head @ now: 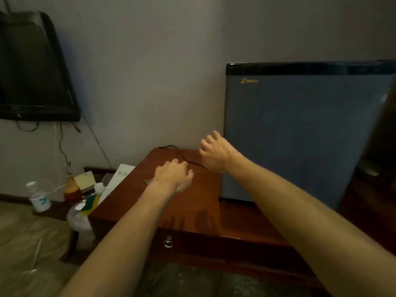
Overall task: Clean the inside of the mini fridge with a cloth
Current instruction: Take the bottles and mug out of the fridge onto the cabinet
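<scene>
Two bare arms reach forward in the head view, over a dark red-brown wooden desk (205, 213); the left hand (171, 175) lies low over the desk top with fingers spread and relaxed, gripping nothing that can be made out, though a small pale object (148, 180) at its outer edge is too blurred to identify; the right hand (216, 154) is raised above the desk's rear corner, fingers loosely spread and empty, just beside the left edge of the mini fridge (304, 133); the mini fridge stands at the right on the lower part of the desk, blue-grey door closed, black top trim, small gold logo at its upper left; no cloth is discernible; a black cable (182, 154) runs across the desk top between the hands; left of the desk, clutter includes a white box (116, 182), a plastic bottle (39, 199) and an amber bottle (71, 189); a black television (34, 69) hangs on the wall at upper left.
</scene>
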